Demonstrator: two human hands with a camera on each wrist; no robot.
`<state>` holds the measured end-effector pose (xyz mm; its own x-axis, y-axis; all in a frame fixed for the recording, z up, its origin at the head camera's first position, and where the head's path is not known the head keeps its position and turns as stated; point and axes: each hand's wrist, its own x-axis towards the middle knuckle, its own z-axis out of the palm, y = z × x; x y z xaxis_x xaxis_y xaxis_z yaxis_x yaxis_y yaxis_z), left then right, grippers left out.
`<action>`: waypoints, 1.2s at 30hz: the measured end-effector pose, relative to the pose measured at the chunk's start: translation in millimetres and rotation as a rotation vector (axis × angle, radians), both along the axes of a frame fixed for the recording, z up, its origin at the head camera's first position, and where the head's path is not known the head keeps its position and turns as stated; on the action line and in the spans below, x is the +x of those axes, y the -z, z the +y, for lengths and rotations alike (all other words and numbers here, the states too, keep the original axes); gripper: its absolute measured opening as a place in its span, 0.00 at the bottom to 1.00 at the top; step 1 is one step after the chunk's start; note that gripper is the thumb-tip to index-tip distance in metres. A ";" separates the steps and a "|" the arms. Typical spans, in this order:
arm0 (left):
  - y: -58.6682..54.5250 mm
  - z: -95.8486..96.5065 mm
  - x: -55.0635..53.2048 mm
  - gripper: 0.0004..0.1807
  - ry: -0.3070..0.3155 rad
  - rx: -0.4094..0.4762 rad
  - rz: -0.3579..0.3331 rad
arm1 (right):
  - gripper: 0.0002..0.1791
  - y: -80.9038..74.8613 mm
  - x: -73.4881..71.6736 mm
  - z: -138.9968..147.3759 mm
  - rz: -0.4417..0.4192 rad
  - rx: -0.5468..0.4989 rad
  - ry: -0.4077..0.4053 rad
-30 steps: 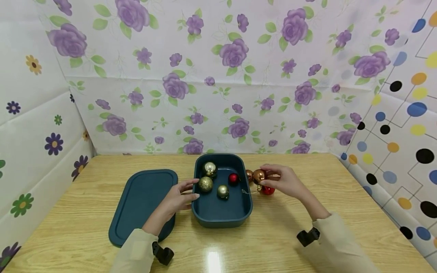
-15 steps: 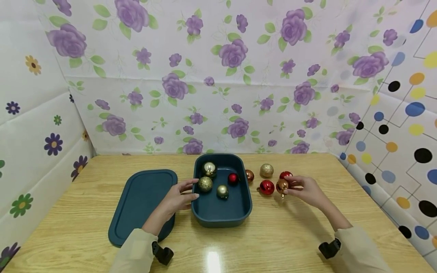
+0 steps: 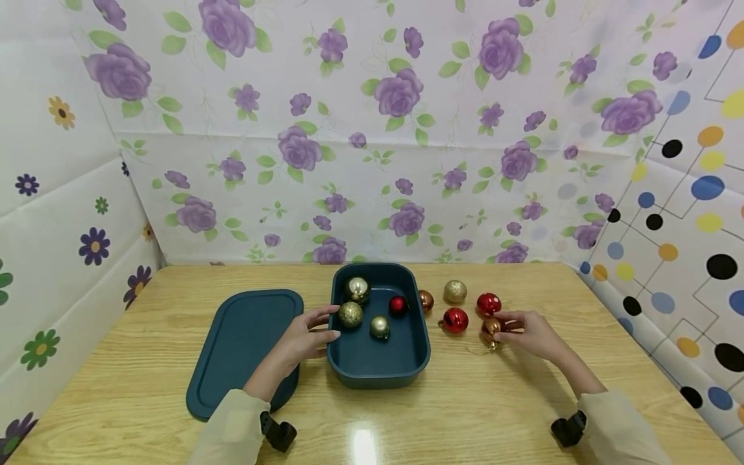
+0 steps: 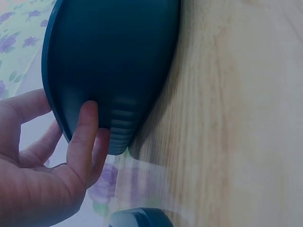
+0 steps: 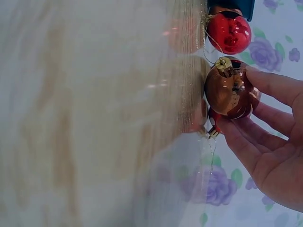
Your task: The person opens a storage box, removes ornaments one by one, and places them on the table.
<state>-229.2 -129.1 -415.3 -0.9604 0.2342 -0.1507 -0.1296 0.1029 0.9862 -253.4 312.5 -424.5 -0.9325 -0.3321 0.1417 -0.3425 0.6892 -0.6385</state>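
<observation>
My right hand [image 3: 533, 334] pinches a shiny copper Christmas ball [image 3: 490, 328] by its side, low at the tabletop. In the right wrist view the ball's gold cap [image 5: 224, 65] and string face the camera. A red Christmas ball [image 3: 489, 303] lies just behind it, and another red ball [image 3: 456, 320] is to its left. My left hand [image 3: 302, 336] rests its fingers against the left wall of a dark teal box [image 3: 378, 381]. Inside the box are a red ball [image 3: 398, 305], a shiny gold ball [image 3: 357, 289], a glittery gold ball [image 3: 351, 314] and a small matte gold ball [image 3: 380, 327].
A dark teal lid [image 3: 247, 349] lies flat left of the box, partly beneath my left forearm. Right of the box, a copper ball [image 3: 426, 301] sits close to the wall, with a glittery gold ball [image 3: 455, 291] beyond it. Flower-printed cloth [image 3: 372, 194] stands behind the wooden table [image 3: 465, 413].
My right hand has carried the copper ball from beside the box rightward, then slightly nearer, to the tabletop by the red balls. My left hand stays at the box.
</observation>
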 end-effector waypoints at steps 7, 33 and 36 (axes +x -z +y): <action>-1.9 0.7 0.9 0.28 -0.001 -0.007 -0.002 | 0.26 -1.3 -0.8 1.1 -0.025 0.008 0.005; -4.8 0.2 1.7 0.28 0.009 -0.007 -0.002 | 0.28 -39.5 8.9 -37.7 -0.007 -0.088 -0.043; -4.7 0.5 1.8 0.28 0.010 -0.006 -0.002 | 0.28 -45.8 8.3 -54.9 -0.008 -0.106 -0.083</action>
